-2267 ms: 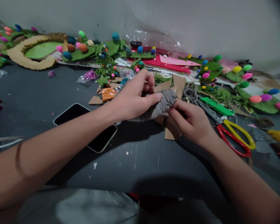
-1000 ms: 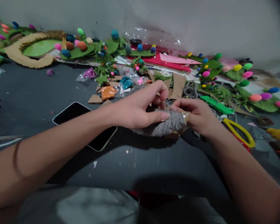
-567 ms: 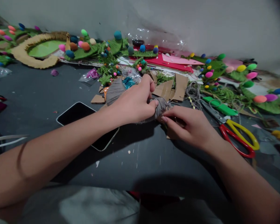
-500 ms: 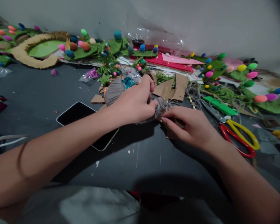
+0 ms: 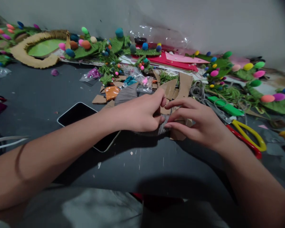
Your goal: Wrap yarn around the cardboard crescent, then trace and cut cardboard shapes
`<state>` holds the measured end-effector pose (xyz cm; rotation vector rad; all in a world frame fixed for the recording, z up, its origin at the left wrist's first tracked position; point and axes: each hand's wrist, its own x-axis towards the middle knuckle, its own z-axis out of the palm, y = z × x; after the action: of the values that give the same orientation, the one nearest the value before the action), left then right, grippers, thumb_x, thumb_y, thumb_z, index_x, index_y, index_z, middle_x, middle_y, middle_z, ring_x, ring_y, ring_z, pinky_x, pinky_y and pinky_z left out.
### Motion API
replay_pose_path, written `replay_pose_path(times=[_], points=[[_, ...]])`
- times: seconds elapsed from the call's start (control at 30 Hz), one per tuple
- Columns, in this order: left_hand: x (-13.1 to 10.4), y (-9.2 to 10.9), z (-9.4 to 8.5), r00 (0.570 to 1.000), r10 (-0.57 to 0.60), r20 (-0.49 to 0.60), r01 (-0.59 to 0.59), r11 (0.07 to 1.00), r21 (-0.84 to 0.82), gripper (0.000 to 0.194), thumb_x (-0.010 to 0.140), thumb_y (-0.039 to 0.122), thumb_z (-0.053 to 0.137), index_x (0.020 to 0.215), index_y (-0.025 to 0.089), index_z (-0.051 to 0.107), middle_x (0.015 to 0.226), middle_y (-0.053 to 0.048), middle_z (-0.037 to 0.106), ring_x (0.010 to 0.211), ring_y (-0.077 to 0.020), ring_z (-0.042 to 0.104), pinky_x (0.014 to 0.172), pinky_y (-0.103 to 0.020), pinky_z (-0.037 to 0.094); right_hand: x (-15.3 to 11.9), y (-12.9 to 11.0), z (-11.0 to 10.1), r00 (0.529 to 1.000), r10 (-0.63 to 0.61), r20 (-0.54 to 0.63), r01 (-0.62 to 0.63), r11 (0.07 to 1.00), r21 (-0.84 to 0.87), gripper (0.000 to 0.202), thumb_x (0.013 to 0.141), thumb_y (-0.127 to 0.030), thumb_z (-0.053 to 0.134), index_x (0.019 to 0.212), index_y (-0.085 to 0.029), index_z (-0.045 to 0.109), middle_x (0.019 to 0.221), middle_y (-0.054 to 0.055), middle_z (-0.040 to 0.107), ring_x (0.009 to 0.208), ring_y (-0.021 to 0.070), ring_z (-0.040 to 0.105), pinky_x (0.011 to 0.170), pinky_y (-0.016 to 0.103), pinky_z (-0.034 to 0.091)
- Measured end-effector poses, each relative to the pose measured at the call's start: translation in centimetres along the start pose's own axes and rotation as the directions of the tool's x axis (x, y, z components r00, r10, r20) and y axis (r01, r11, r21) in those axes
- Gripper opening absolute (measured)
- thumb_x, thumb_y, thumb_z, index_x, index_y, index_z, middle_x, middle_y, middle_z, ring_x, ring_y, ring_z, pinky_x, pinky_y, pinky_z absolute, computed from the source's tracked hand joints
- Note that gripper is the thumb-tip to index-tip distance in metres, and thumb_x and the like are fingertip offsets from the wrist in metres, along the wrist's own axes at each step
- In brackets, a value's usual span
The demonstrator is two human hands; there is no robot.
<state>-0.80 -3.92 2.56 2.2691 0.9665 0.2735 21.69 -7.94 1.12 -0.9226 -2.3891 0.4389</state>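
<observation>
A tan C-shaped piece [image 5: 17, 52] lies at the far left of the dark bench [image 5: 123, 171], with green pieces topped by coloured balls along the far edge and red sheets [image 5: 187, 66] far middle. On the near left, 1 phone [image 5: 77, 114] lies partly behind the left forearm. An orange packet [image 5: 112, 93] and cut cardboard pieces [image 5: 185, 84] crowd the middle just beyond the hands; loose grey yarn [image 5: 198, 89], a green comb-like piece [image 5: 225, 106] and scissors [image 5: 253, 133] with 1 yellow and 1 red handle lie right.

The grey yarn-wrapped piece [image 5: 126, 94] is at the middle, partly hidden by the left hand [image 5: 148, 110], which is closed on it. The right hand [image 5: 196, 122] is half-curled, its fingertips at the piece's right end; whether they pinch a strand cannot be told.
</observation>
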Motion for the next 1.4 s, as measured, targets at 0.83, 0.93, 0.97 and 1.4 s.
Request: replay_pose_path(times=[0.83, 0.93, 0.97, 1.4], points=[[-0.5, 1.1, -0.2, 0.903, -0.240, -0.357, 0.081, 0.910, -0.407, 0.042, 0.088, 0.056, 0.072, 0.075, 0.017, 0.064, 0.069, -0.003, 0.064, 0.064, -0.0147, 0.055, 0.060, -0.029, 0.042, 0.4, -0.2, 0.4, 0.729, 0.528, -0.435, -0.294, 0.816, 0.497, 0.017, 0.081, -0.035, 0.084, 0.081, -0.020, 0.075, 0.081, 0.004, 0.077, 0.073, 0.0184, 0.071, 0.069, 0.032, 0.058], [0.2, 0.8, 1.6, 0.951, -0.187, -0.247, -0.032, 0.734, -0.679, 0.037, 0.082, 0.048, 0.082, 0.095, 0.014, 0.072, 0.087, -0.005, 0.073, 0.073, -0.0149, 0.063, 0.064, -0.027, 0.050, 0.3, -0.3, 0.8, 0.749, 0.531, -0.396, -0.281, 0.796, 0.536, 0.021, 0.080, -0.038, 0.084, 0.079, -0.019, 0.074, 0.080, 0.004, 0.077, 0.072, 0.0177, 0.071, 0.069, 0.031, 0.057], [0.4, 0.7, 2.1, 0.953, -0.179, -0.246, -0.056, 0.691, -0.721, 0.038, 0.080, 0.045, 0.085, 0.098, 0.014, 0.072, 0.091, -0.006, 0.075, 0.076, -0.0152, 0.064, 0.068, -0.028, 0.052, 0.4, -0.3, 0.9, 0.758, 0.535, -0.373, -0.284, 0.786, 0.550, 0.022, 0.080, -0.039, 0.084, 0.079, -0.019, 0.074, 0.079, 0.004, 0.076, 0.071, 0.0171, 0.070, 0.067, 0.030, 0.057], [0.0, -0.7, 1.0, 0.986, -0.103, -0.131, -0.051, 0.562, -0.825, 0.035, 0.070, 0.020, 0.090, 0.099, 0.011, 0.074, 0.102, -0.010, 0.079, 0.087, -0.0188, 0.072, 0.082, -0.033, 0.059, 0.6, 0.5, 0.6, 0.806, 0.587, -0.076, -0.362, 0.591, 0.721, 0.034, 0.073, -0.048, 0.089, 0.079, -0.019, 0.073, 0.070, 0.001, 0.071, 0.062, 0.0131, 0.062, 0.059, 0.026, 0.051]])
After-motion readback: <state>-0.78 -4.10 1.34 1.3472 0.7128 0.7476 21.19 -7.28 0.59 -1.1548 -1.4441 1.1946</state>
